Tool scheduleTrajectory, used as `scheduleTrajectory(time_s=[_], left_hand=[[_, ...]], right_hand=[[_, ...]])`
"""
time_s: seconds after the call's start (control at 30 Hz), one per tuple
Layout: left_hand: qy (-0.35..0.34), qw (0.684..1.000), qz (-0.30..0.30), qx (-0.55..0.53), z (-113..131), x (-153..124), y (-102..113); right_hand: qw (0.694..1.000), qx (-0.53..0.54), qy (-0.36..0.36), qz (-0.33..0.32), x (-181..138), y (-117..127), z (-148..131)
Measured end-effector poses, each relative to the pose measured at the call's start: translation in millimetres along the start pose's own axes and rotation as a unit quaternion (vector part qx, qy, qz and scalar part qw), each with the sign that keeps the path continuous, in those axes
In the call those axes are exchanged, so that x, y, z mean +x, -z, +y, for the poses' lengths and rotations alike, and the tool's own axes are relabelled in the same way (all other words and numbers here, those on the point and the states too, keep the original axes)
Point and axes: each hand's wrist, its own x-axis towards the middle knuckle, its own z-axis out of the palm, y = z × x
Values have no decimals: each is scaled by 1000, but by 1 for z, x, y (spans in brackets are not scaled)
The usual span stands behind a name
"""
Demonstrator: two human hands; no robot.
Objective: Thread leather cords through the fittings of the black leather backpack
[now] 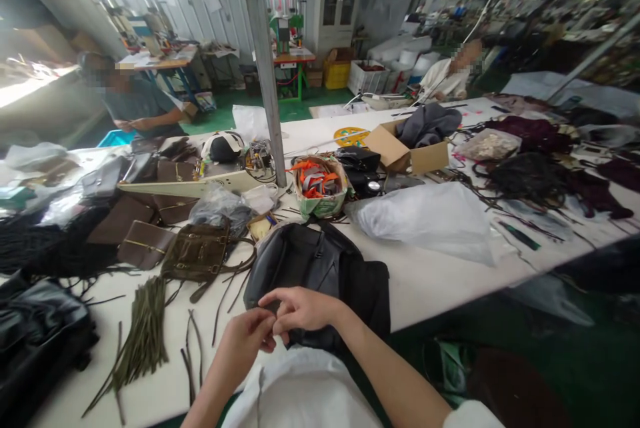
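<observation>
In front of me a black backpack (290,255) lies on the white table, partly covered by my hands. My left hand (254,331) is closed in a pinch at the backpack's near edge. Meeting it fingertip to fingertip, my right hand (303,311) has its thumb and fingers curled together. Whatever sits between the fingers is too small to make out. Left of the backpack are an olive-brown handbag (195,251) with handles and a bundle of olive strips (145,321). A few thin dark straps (194,341) lie loose on the tabletop.
A metal post (265,68) rises beyond the backpack. Near it stand a bag of orange and grey scraps (320,181) and a cardboard box (425,155). Clear plastic (430,221) lies to the right, dark bags (40,341) to the left. Two people (143,105) work across the table.
</observation>
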Motion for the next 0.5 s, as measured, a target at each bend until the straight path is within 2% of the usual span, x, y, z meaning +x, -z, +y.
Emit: scheduleTrajectory(time_s=[0.13,0.27,0.33,0.5], left_hand=[[-7,997,71,23,-10,-7,-11],[-22,996,86,-33,-10,-8,-10],[-32,992,87,-84,-5,-7,-6],[-27,970,115,-211,1,-9,-1]], right_hand=[[995,-85,20,51,-7,0,-2],[969,-208,83,103,-11,-2,-13],[967,-206,88,121,-12,-4,-18],[987,-88,51,126,-11,-5,-20]])
